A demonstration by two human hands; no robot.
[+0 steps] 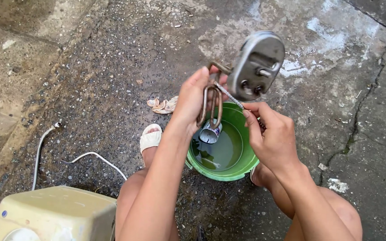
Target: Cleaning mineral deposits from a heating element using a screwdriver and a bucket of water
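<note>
My left hand [195, 100] grips the looped metal tube of a water-heater element [211, 107], which I hold up above a green bucket [242, 167]. The element's grey oval flange plate [258, 64] faces me at the top. Just below the plate, my right hand [271, 136] pinches a thin metal rod [231, 96] that runs along the element. The bucket holds greenish water with a small tin can [211, 132] lying in it. I am squatting, knees at either side of the bucket.
A cream plastic housing [52, 214] sits at the lower left, with white cables [90, 156] trailing from it over wet concrete. A crumpled rag [162, 105] lies beyond my sandalled foot [150, 138]. Cracks run through the ground at the right.
</note>
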